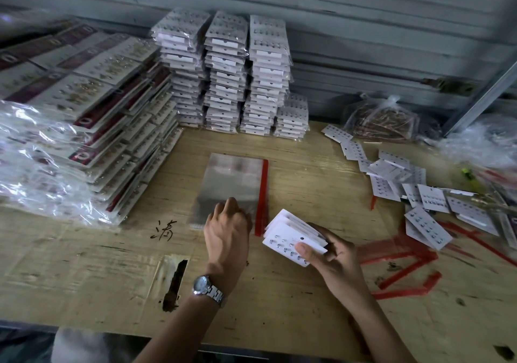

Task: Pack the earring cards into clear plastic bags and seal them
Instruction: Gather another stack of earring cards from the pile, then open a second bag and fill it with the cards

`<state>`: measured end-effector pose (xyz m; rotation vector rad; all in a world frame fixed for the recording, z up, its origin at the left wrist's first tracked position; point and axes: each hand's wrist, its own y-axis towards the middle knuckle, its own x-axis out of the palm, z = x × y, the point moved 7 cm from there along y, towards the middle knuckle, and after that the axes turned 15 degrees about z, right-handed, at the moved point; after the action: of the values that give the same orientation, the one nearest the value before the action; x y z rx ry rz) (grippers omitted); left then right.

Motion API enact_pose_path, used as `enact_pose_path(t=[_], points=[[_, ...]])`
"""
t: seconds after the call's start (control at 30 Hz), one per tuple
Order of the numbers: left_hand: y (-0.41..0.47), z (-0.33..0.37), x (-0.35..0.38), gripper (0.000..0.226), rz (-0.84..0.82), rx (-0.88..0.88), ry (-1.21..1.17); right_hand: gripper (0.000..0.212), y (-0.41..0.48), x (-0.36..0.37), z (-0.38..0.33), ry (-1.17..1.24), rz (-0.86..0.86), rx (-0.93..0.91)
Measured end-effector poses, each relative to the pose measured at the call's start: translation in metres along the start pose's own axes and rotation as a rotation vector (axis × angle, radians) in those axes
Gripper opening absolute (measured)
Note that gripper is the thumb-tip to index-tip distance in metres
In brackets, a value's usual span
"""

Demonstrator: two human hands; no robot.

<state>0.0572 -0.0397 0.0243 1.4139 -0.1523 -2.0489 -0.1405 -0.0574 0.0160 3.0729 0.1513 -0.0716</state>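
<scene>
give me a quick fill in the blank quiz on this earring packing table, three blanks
1. The left hand, which touches the stack of clear bags, has a ____ on its wrist.
2. The right hand holds a fan of earring cards whose colour is ____.
3. The sealing strip along the right edge of the bags is ____.

Missing words: watch; white; red.
</scene>
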Motion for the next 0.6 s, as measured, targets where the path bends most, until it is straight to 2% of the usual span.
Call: enact_pose_path(t=[0.23,0.33,0.5,0.6], points=[[0.002,-0.008,-0.002,0.009,0.020,-0.013,-0.110,0.033,0.001,0.000,-0.003,-0.005,-0.002,-0.021],[0.005,-0.012,-0.008,0.015,0.063,-0.009,-0.185,0.031,0.004,0.002,-0.007,-0.007,0.014,-0.015],[0.001,-0.012,-0.025,0.017,0.252,0.077,-0.240,0.032,0.017,0.009,-0.008,0.082,0.055,0.149],[-0.004,-0.006,-0.036,0.008,0.386,0.128,-0.266,0.036,0.025,0.014,-0.006,0.066,0.056,0.241]])
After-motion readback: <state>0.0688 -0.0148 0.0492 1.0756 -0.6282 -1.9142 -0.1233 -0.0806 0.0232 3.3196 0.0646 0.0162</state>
